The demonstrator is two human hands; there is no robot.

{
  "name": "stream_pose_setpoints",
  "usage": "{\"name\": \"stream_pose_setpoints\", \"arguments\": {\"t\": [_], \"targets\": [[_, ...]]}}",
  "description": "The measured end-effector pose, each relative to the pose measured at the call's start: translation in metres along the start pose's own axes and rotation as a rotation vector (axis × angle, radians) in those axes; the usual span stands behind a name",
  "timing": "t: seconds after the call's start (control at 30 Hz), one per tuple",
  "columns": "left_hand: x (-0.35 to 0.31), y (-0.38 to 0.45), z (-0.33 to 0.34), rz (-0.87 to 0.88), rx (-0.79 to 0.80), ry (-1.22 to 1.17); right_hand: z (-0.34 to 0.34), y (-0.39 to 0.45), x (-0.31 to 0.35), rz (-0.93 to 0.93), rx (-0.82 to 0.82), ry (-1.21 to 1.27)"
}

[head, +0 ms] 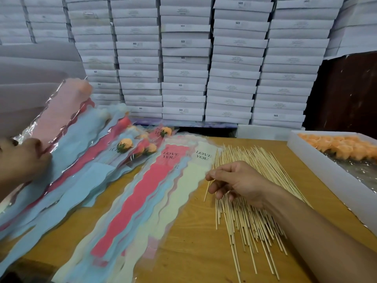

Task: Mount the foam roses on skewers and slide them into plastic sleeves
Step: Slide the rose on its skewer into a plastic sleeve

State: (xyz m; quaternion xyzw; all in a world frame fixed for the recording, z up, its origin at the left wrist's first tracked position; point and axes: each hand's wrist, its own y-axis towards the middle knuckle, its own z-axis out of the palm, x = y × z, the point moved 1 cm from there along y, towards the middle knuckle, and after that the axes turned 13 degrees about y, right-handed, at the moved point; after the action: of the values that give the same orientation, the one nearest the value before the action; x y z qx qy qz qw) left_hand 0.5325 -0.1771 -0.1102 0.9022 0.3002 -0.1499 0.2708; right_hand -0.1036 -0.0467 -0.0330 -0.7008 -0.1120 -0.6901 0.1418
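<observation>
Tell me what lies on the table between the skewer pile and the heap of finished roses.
Head view: a fan of empty sleeves, pink, blue and cream, two printed LOVE YOU, lies flat between the skewer pile and the finished roses.

Wooden tabletop point(191, 252), tan, grain visible. Loose heap of bamboo skewers point(251, 217) right of centre. Fanned plastic sleeves point(142, 201) left of them, pink, blue, cream, some printed "LOVE YOU". White tray point(326, 166) of orange foam roses point(346, 148) at right edge.

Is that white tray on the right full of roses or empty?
Partly full: orange foam roses fill the white tray's far end; nearer, crinkled plastic shows.
</observation>
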Motion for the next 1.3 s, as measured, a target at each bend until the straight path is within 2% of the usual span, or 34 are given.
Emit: {"name": "stream_pose_setpoints", "arguments": {"t": [0.07, 0.17, 0.3, 0.37, 0.53, 0.8, 1.1, 1.3], "targets": [[0.012, 0.004, -0.003, -0.002, -0.093, 0.116, 0.000, 0.000, -0.001, 0.001, 0.002, -0.001], [0.014, -0.007, -0.016, -0.027, -0.081, 0.139, -0.001, 0.001, -0.002, 0.005, 0.006, 0.001], [-0.012, -0.045, -0.039, -0.061, -0.018, 0.216, 0.000, 0.001, -0.002, 0.011, 0.011, 0.003], [-0.029, -0.066, -0.053, -0.050, 0.061, 0.266, 0.000, 0.001, -0.002, 0.013, 0.013, 0.001], [-0.066, -0.108, -0.084, 0.011, 0.129, 0.359, 0.001, 0.000, -0.002, 0.016, 0.020, -0.005], [-0.106, -0.128, -0.087, 0.134, 0.246, 0.419, 0.001, 0.000, -0.002, 0.019, 0.026, -0.002], [-0.108, -0.110, -0.088, -0.010, 0.000, 0.374, -0.002, 0.001, -0.003, 0.008, 0.029, 0.013], [-0.107, -0.112, -0.085, -0.002, -0.077, 0.396, -0.003, 0.002, -0.002, -0.004, 0.026, 0.018]]}}
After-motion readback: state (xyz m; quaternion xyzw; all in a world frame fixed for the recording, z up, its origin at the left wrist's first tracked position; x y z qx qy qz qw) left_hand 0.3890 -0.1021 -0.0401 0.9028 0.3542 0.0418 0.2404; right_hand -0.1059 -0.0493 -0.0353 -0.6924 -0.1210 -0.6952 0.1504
